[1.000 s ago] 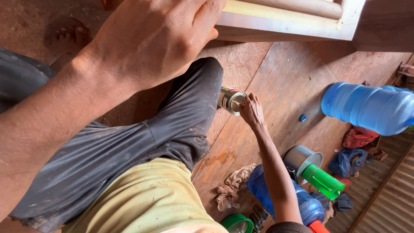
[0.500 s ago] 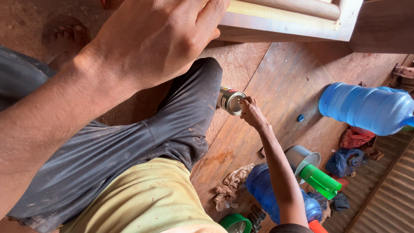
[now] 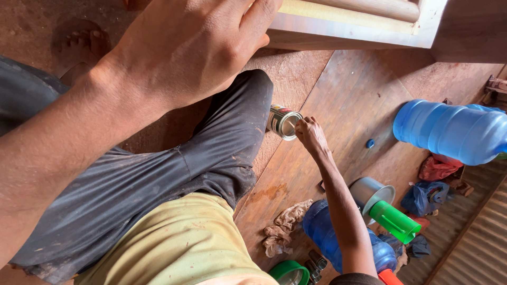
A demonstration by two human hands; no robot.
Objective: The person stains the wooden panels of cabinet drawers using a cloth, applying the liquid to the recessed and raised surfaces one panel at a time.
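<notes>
L hand [image 3: 185, 50] at 11 o'clock, close to camera, fingers curled over edge of wooden frame [image 3: 348, 26], gripping it. Dark trouser leg [image 3: 174, 174] below. Centre: small metal tin [image 3: 283, 122] standing on wooden floor [image 3: 359, 105], beside knee. R hand [image 3: 311, 134] just at 3 o'clock of tin, fingers bunched on its lid rim. Far R, 3 o'clock: blue water jug [image 3: 449, 132] lying on side; green cup [image 3: 395, 221] at 5 o'clock.

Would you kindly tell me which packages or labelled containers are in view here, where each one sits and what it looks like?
Tin can: on the wooden floor by the knee, right hand at its rim; round, silver top, dark printed label.
Large water jug: lying on its side at right; translucent blue.
Second blue jug: bottom centre, beneath the right forearm.
Green cylinder: lower right, beside a metal pot.
</notes>
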